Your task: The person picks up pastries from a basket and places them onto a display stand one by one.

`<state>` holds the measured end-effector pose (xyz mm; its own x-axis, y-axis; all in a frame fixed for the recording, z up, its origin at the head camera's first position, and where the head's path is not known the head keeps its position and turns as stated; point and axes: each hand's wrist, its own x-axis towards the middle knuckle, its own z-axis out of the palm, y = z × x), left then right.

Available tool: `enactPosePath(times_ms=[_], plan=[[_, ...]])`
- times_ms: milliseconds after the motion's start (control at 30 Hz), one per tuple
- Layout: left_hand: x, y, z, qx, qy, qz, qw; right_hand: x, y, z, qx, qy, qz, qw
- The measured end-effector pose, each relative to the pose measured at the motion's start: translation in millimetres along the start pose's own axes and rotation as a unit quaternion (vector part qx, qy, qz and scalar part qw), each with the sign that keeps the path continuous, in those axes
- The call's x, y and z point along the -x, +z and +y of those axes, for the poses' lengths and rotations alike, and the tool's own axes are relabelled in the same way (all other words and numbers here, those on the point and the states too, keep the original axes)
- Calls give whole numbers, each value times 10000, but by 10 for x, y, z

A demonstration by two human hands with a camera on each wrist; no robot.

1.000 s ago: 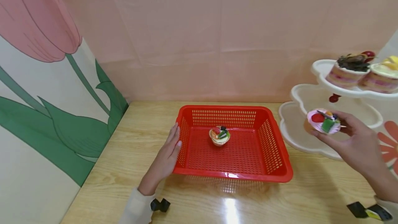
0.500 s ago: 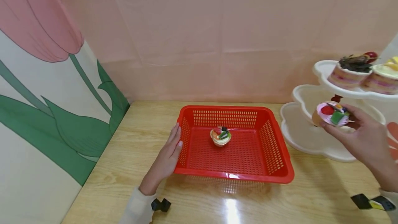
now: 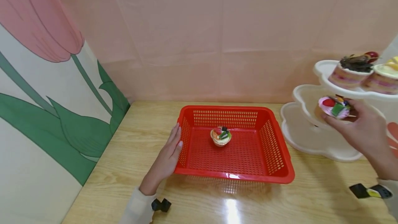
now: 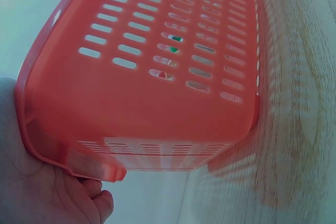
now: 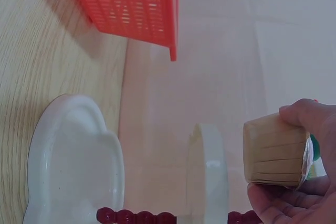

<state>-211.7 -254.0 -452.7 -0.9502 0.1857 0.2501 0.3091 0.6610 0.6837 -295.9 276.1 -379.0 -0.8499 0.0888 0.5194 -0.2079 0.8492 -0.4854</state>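
My right hand (image 3: 365, 123) pinches a pink-frosted cupcake (image 3: 334, 107) topped with red and green fruit pieces. In the right wrist view the tan paper cup (image 5: 275, 150) of this cupcake sits between thumb and fingers, just above the middle tier (image 5: 207, 174) of a white tiered stand. At the left end of a red plastic basket (image 3: 230, 175), my left hand (image 3: 166, 156) rests with straight fingers along the rim. Inside the basket lies one cream-topped cupcake (image 3: 220, 137) with fruit on it.
On the stand's top tier (image 3: 345, 91) are a chocolate-topped cake (image 3: 352, 72) and a yellow-topped cake (image 3: 385, 73). The scalloped bottom tier (image 3: 311, 141) stands on the wooden table (image 3: 124, 182), right of the basket. A pink-covered wall (image 3: 199, 44) rises behind.
My right hand has carried the pink cupcake a little to the right and slightly up, over the middle tier. The left hand stays at the basket.
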Motion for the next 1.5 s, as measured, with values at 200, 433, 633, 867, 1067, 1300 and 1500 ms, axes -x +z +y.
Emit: enactPosePath(times_ms=[200, 433, 633, 867, 1067, 1300, 1500], plan=[[8, -6, 14, -29, 39, -30, 10000, -48, 21, 60, -17, 112, -125, 9999], [0, -8, 15, -31, 11, -16, 10000, -104, 69, 142, 47, 200, -338, 9992], [2, -3, 19, -23, -82, -35, 10000, -110, 134, 178, 113, 392, -558, 9976], [2, 5, 14, -46, -142, -32, 9999, -107, 171, 205, 200, 350, -574, 9975], [-2, -6, 34, -53, -137, -13, 9999, -109, 191, 232, 174, 328, -440, 9983], [4, 1, 19, -64, -129, -4, 9999, -134, 223, 251, 147, 335, -471, 9982], [8, -4, 13, -68, -130, -51, 9999, -150, 224, 244, 84, 257, -535, 9982]])
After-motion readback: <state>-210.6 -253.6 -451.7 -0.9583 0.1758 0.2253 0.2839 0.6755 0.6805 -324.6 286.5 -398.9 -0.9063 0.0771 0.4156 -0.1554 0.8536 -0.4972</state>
